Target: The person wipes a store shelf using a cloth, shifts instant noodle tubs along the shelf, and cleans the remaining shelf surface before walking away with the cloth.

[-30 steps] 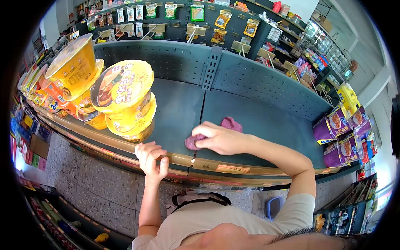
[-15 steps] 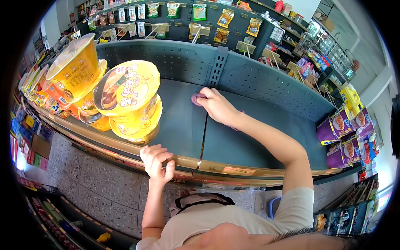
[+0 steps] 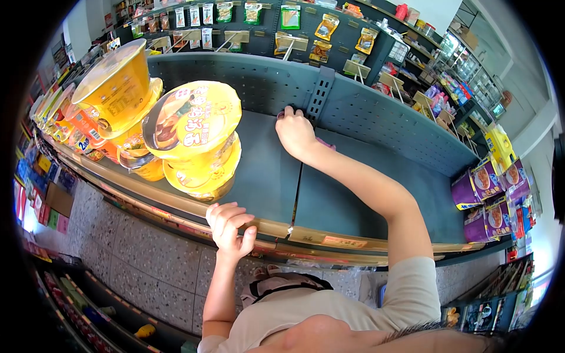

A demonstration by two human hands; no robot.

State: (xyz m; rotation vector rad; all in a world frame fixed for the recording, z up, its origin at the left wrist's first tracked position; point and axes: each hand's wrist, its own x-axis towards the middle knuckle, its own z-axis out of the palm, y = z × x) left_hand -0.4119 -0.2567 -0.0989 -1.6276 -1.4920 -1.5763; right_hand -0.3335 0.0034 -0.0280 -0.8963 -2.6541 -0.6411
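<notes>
My right hand (image 3: 296, 134) is closed on a purple cloth (image 3: 325, 144), pressed on the dark grey shelf board (image 3: 353, 182) near the back panel. Most of the cloth is hidden under the hand, with one end showing behind the wrist. At the shelf's front edge (image 3: 273, 226), my left hand (image 3: 229, 230) rests with loosely curled fingers and the thumb apart, nothing visible in it. Just beyond it stands a stack of yellow instant noodle bowls (image 3: 194, 120), lids facing up and toward me.
Another stack of yellow bowls (image 3: 115, 88) stands further left. Purple noodle tubs (image 3: 485, 176) sit at the right end. A perforated back panel (image 3: 235, 79) with an upright post (image 3: 321, 94) closes off the rear. Hooks with snack packets (image 3: 326, 26) hang behind.
My right hand has moved further back with the cloth, close to the foot of the back panel. The view has shifted slightly; my left hand keeps its place at the shelf edge.
</notes>
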